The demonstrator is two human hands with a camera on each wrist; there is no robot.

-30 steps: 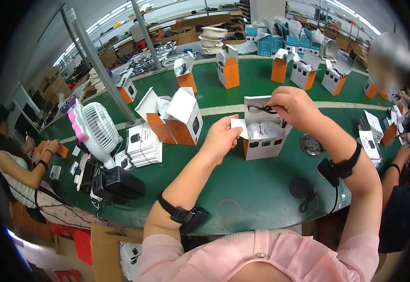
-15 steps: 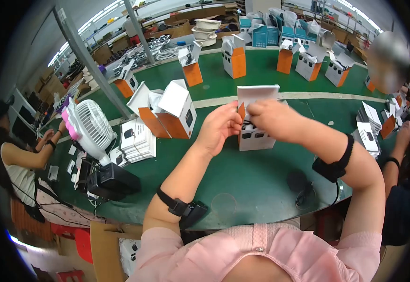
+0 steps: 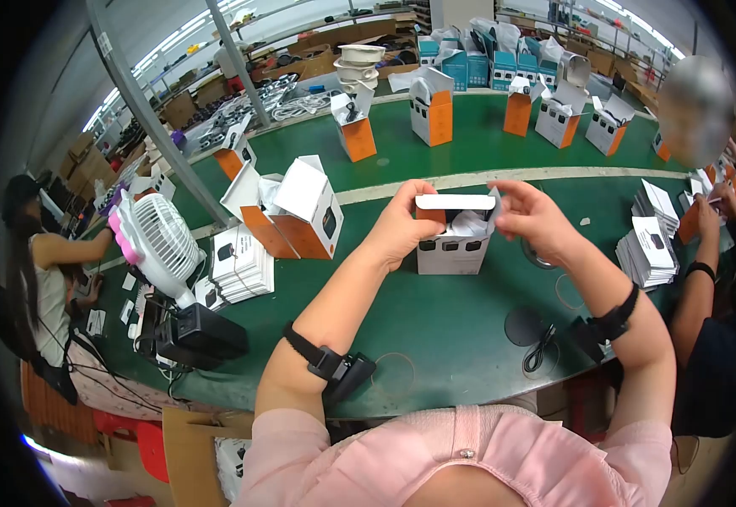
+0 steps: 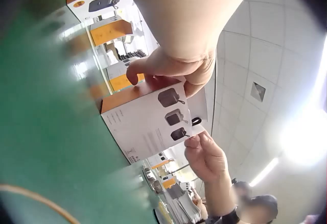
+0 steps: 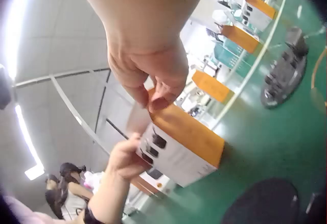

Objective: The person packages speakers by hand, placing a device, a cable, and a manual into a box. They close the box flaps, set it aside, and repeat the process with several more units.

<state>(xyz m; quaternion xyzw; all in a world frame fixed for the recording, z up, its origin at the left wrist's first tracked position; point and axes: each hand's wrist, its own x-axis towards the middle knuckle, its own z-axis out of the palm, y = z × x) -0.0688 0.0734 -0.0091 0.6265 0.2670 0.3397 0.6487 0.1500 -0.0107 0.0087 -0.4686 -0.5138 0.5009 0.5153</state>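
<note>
In the head view, a small white-and-orange carton (image 3: pixel 450 259) stands on the green table with its lid (image 3: pixel 455 203) raised. A white plastic bag (image 3: pixel 469 224) shows inside. My left hand (image 3: pixel 406 224) holds the carton's left side, its thumb near the opening. On the other side, my right hand (image 3: pixel 532 220) pinches the right side flap (image 3: pixel 494 211). The left wrist view shows my left fingers against the orange side and three speaker pictures printed on the white face (image 4: pixel 148 127). In the right wrist view, my right thumb and fingers meet at the carton's top edge.
Left of the carton stand a larger open box (image 3: pixel 296 220), a banded stack of booklets (image 3: pixel 243 260) and a white fan (image 3: pixel 161 245). A black disc with a cord (image 3: pixel 524 327) lies in front to the right. More open boxes (image 3: pixel 431 114) line the far bench.
My right hand held a black cable over the carton, then reached into it; now it is at the right flap without the cable. My left hand has shifted onto the carton's side.
</note>
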